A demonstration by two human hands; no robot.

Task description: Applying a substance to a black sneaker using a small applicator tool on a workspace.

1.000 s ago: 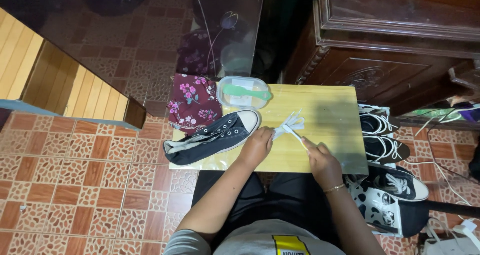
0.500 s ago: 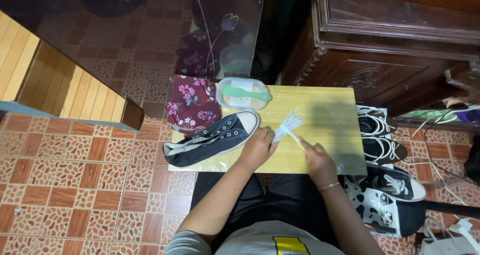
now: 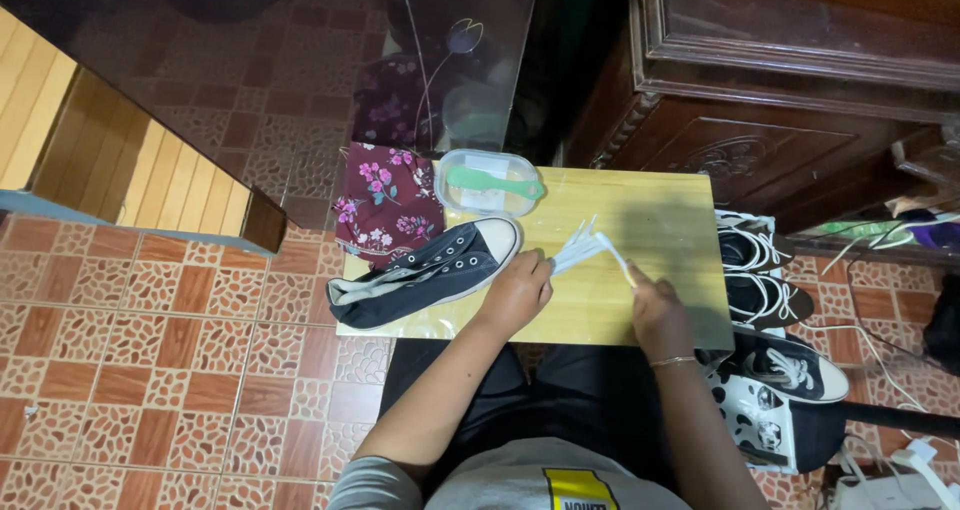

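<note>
A white shoelace [image 3: 588,247] is bunched in loops between my two hands above a small yellow wooden table [image 3: 668,232]. My left hand [image 3: 518,290] pinches the bundle at its left end. My right hand [image 3: 652,308] grips the lace's other end on the right. A black high-top sneaker [image 3: 425,273] with a white toe cap and no lace lies on its side on the table, just left of my left hand.
A maroon floral cloth [image 3: 385,208] and a clear plastic box with a green brush [image 3: 489,182] sit at the table's back. More black sneakers [image 3: 752,280] lie on the floor at the right. A dark wooden cabinet [image 3: 780,100] stands behind.
Both hands have stayed at the lace; the bundle has been drawn slightly tighter and my right hand has shifted a little along it. The sneaker has not moved.
</note>
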